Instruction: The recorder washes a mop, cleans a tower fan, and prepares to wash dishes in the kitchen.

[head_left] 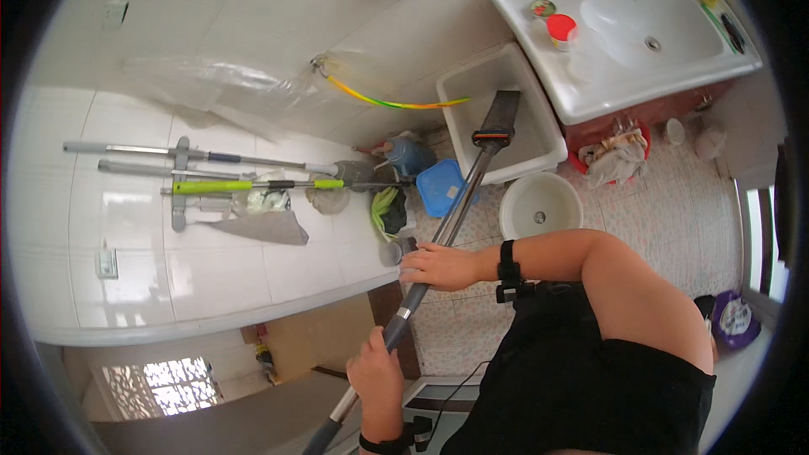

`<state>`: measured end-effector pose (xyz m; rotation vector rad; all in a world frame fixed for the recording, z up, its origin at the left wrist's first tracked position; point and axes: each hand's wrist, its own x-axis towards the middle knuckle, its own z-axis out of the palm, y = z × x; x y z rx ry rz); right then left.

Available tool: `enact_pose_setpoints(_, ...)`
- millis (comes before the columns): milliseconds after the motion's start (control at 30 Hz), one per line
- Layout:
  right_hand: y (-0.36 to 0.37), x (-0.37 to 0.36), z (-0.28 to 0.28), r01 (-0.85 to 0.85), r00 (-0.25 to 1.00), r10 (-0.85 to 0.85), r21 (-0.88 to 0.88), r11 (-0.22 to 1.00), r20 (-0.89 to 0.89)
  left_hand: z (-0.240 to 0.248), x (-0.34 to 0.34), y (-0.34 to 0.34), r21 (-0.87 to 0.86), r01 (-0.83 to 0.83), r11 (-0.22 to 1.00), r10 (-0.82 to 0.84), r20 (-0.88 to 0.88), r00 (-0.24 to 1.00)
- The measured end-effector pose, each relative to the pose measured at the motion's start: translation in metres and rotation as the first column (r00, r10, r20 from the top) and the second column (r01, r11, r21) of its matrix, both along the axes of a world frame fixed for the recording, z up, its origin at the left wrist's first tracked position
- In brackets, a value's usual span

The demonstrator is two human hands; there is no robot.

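Observation:
A long-handled flat mop (465, 190) runs diagonally up from the lower left. Its dark flat head (503, 114) rests inside a white mop sink (552, 131). My right hand (442, 266) is closed round the upper part of the pole, just above its grey grip. Lower on the same handle, my left hand (376, 369) is wrapped round it. The handle's far end passes out of view at the lower edge. A yellow-green hose (371, 101) runs from a wall tap (318, 62) to over the sink.
A white washbasin (607, 93) juts out right of the sink, with a red-lidded tub (560, 29) on it. Below stand a white bucket (541, 211), a red basin (645, 139) holding cloths and a blue basin (440, 187). Several poles hang from a wall rack (179, 211).

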<state>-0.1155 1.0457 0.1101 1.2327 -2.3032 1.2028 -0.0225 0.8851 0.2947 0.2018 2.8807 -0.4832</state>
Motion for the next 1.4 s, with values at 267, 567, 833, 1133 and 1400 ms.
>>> enact_pose_setpoints(267,-0.013,-0.052,0.028,-0.138,0.99,0.134,0.07,0.988,0.052,0.012,-0.003,0.006,0.282,0.499,0.819,-0.316,-0.506,0.803)
enact_pose_setpoints(567,-0.031,-0.124,0.09,0.058,0.998,-0.056,0.042,0.997,-0.039,-0.049,0.024,-0.085,0.554,0.187,0.811,0.001,-0.322,0.947)
enact_pose_setpoints(833,-0.031,-0.212,0.118,0.486,0.874,-0.485,0.1,0.868,-0.029,-0.112,0.031,-0.193,0.617,0.047,0.786,0.181,-0.302,0.936)
enact_pose_setpoints(1133,-0.048,-0.276,0.14,0.758,0.645,-0.764,0.108,0.643,0.012,-0.14,0.004,-0.299,0.701,-0.121,0.703,0.327,-0.168,0.93)
enact_pose_setpoints(1400,-0.094,-0.406,0.126,0.76,0.648,-0.751,0.046,0.648,-0.128,-0.124,-0.048,-0.328,0.716,-0.099,0.691,0.384,-0.248,0.889)
